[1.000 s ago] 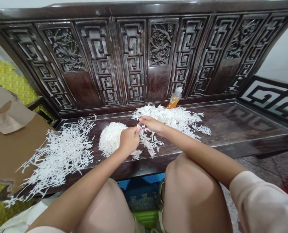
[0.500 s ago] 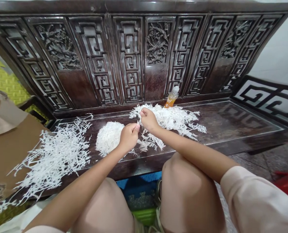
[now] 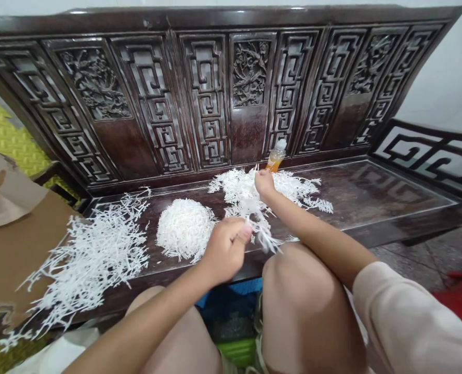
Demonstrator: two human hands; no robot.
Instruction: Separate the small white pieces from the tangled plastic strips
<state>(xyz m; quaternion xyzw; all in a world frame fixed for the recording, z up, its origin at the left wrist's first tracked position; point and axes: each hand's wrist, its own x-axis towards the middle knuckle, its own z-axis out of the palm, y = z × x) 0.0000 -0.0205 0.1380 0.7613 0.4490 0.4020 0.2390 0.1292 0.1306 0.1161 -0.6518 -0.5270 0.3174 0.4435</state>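
My left hand (image 3: 228, 246) is closed on a white branching piece (image 3: 267, 240), which hangs out to its right, blurred. Above the right-hand pile of white branching pieces (image 3: 238, 184), my right hand (image 3: 264, 183) is pinched, with a thin white tip showing over its fingers. A rounded heap of small white pieces (image 3: 184, 228) lies on the dark wooden bench, left of my left hand. Farther left spreads a loose pile of long white branching strands (image 3: 98, 254).
A bottle with orange liquid (image 3: 276, 156) stands behind the right-hand pile, against the carved bench back (image 3: 250, 130). Brown cardboard (image 3: 24, 254) lies at the left. The bench armrest (image 3: 429, 156) rises at the right, and a red object (image 3: 459, 296) is below it.
My left hand has moved right and nearer to me, now with a branching piece trailing from it. My right hand has moved right, away from the left hand.
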